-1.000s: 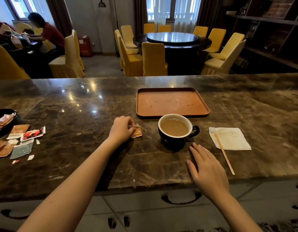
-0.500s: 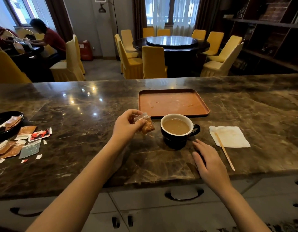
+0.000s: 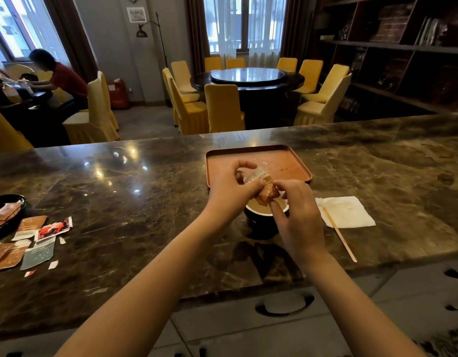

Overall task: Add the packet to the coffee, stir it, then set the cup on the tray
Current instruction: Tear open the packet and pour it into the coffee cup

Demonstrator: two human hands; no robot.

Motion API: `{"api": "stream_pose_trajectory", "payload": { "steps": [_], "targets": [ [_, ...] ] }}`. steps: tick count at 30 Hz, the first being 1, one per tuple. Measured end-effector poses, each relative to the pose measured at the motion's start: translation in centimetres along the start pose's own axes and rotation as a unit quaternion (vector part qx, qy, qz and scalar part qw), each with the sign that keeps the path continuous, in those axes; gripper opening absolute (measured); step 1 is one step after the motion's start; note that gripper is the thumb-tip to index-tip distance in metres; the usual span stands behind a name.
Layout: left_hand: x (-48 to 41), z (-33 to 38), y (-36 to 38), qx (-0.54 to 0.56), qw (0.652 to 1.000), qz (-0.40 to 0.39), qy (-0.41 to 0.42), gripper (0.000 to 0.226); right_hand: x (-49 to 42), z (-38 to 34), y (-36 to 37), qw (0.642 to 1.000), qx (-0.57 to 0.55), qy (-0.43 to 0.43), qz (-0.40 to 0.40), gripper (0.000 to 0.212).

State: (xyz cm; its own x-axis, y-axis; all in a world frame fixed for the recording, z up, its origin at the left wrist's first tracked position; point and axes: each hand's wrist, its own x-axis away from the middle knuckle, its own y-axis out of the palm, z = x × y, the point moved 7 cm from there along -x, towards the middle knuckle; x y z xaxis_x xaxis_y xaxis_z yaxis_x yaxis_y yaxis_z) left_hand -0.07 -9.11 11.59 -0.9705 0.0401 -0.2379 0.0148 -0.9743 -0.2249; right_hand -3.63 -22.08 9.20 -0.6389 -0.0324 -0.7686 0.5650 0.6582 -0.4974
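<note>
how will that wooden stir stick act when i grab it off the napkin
The stir stick looks thin and flat, so it is probably very light and unlikely to roll. One end rests on the napkin, which may drag along. Lying flat on the counter, it could be fiddly to pinch.

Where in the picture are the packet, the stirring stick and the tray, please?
packet (image 3: 267, 191): head view, on its brown lower half, between both hands.
stirring stick (image 3: 339, 233): head view, mid-shaft, at the napkin's edge.
tray (image 3: 289, 161): head view, bare floor near its right side.

Single head-worn wide-angle view, looking forward and down across marble counter (image 3: 119, 202); forearms close at bottom, dining room with round table (image 3: 248, 81) far behind; no second view
</note>
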Motion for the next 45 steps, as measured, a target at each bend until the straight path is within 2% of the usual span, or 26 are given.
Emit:
{"api": "stream_pose_trajectory", "payload": {
  "steps": [5,9,14,17,24,30,33,34,39,45],
  "targets": [
    [-1.4,0.9,1.5,-0.024,1.0,-0.005,-0.008,0.03,-0.7,0.5,-0.3,0.999,-0.01,0.001,0.031,0.03],
    [-3.3,1.7,3.2,-0.082,0.994,-0.066,0.013,0.02,-2.1,2.7,-0.8,0.995,-0.076,0.046,0.045,0.018],
    [-6.1,2.0,3.6,-0.19,0.97,-0.146,0.033,0.028,-4.3,6.2,0.5,0.968,-0.188,0.144,-0.084,0.009],
    [-7.9,1.0,3.6,-0.237,0.951,-0.196,0.019,0.02,-5.4,8.3,1.9,0.94,-0.248,0.174,-0.158,0.011],
    [-10.2,-2.4,4.6,-0.299,0.923,-0.242,-0.027,0.004,-6.3,11.5,5.5,0.862,-0.316,0.232,-0.322,0.012],
    [-10.5,-3.7,4.8,-0.287,0.93,-0.223,-0.052,0.028,-7.1,11.9,7.0,0.841,-0.319,0.208,-0.384,0.009],
    [-10.6,-4.3,4.6,-0.292,0.931,-0.209,-0.062,0.016,-7.4,11.8,7.6,0.832,-0.322,0.196,-0.407,0.008],
    [-10.7,-4.5,4.4,-0.292,0.932,-0.204,-0.066,0.011,-7.4,11.8,7.8,0.829,-0.327,0.196,-0.408,0.008],
    [-10.7,-5.6,3.7,-0.261,0.946,-0.164,-0.101,0.025,-7.5,12.5,8.5,0.825,-0.346,0.213,-0.393,0.022],
    [-10.4,-6.8,3.7,-0.228,0.955,-0.144,-0.125,0.032,-7.1,13.2,9.2,0.818,-0.353,0.243,-0.384,0.017]
  ]
}}
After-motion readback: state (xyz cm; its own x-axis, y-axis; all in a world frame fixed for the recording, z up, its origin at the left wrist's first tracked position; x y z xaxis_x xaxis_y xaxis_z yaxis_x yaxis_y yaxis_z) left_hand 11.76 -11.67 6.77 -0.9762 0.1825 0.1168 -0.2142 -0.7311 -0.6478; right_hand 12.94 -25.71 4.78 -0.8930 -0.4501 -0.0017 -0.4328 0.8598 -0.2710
